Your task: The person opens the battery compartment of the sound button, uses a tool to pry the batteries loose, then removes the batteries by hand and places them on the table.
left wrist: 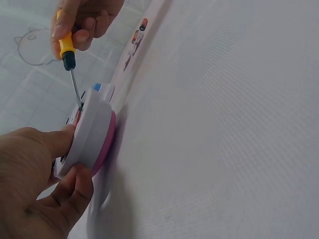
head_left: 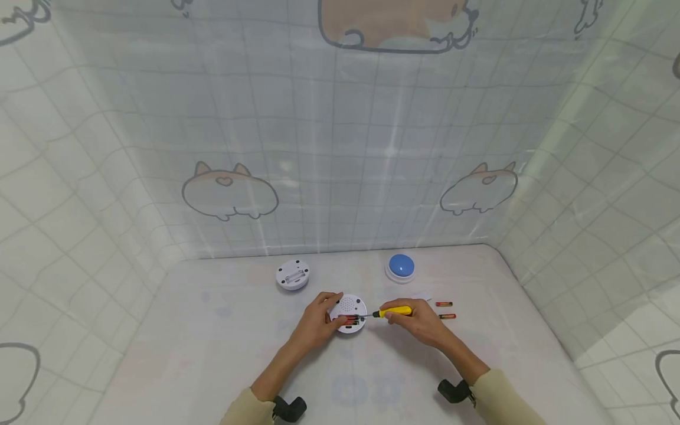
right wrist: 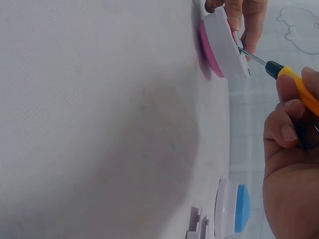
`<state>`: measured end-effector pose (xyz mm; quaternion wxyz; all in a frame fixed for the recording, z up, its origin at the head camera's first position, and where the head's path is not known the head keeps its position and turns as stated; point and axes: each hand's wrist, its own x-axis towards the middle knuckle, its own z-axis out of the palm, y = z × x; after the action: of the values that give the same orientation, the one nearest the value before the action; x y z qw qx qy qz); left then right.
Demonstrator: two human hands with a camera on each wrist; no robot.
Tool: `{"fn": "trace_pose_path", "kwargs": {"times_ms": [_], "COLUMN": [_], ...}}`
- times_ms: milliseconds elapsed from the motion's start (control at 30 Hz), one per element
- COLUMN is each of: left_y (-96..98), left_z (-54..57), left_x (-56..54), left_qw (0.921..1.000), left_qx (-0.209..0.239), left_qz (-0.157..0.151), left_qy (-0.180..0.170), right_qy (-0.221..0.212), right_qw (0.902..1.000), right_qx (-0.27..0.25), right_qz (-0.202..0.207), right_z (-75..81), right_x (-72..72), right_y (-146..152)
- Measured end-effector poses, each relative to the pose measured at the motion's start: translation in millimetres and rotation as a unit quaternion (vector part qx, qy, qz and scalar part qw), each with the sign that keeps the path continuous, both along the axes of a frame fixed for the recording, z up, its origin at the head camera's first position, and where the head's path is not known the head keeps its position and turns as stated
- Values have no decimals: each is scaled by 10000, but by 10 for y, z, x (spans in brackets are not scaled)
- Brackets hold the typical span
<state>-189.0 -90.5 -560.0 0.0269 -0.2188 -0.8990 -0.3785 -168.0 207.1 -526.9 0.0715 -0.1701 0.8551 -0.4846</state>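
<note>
A round white push-button device [head_left: 347,303] with a pink dome [left wrist: 105,147] lies dome down in front of me, its battery side up. Red-and-black batteries [head_left: 349,320] sit in its open compartment. My left hand [head_left: 313,324] grips the device by its rim, with the thumb over the batteries and fingers at the side. In my right hand [head_left: 423,323] is a yellow-handled screwdriver [head_left: 397,310], held by the handle. The metal shaft [right wrist: 253,56] slants down, and its tip is at the end of the battery compartment.
Behind to the left lies another upturned white device [head_left: 293,276] with its battery slot exposed. A blue-domed button [head_left: 401,265] stands at the back right. Two loose batteries [head_left: 444,304] lie beyond my right hand, near a small white plastic piece [right wrist: 197,224]. Patterned fabric walls [head_left: 334,147] enclose the table.
</note>
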Motion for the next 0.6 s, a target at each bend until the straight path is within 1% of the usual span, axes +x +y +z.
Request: {"fn": "trace_pose_path", "kwargs": {"times_ms": [167, 400, 600], "left_y": [5, 15, 21], "left_z": [-14, 13, 26], "left_x": [15, -23, -22], "left_qw": [10000, 10000, 10000], "left_qx": [-31, -38, -45], "left_qz": [46, 47, 40], "left_qy": [-10, -38, -79], "right_qy": [-193, -32, -134], "right_qw": [9998, 10000, 9999], "right_qx": [-49, 75, -53], "right_qz": [-65, -24, -20], "right_z": [-13, -31, -15], "right_x": [0, -55, -45], "right_y": [39, 66, 63]}}
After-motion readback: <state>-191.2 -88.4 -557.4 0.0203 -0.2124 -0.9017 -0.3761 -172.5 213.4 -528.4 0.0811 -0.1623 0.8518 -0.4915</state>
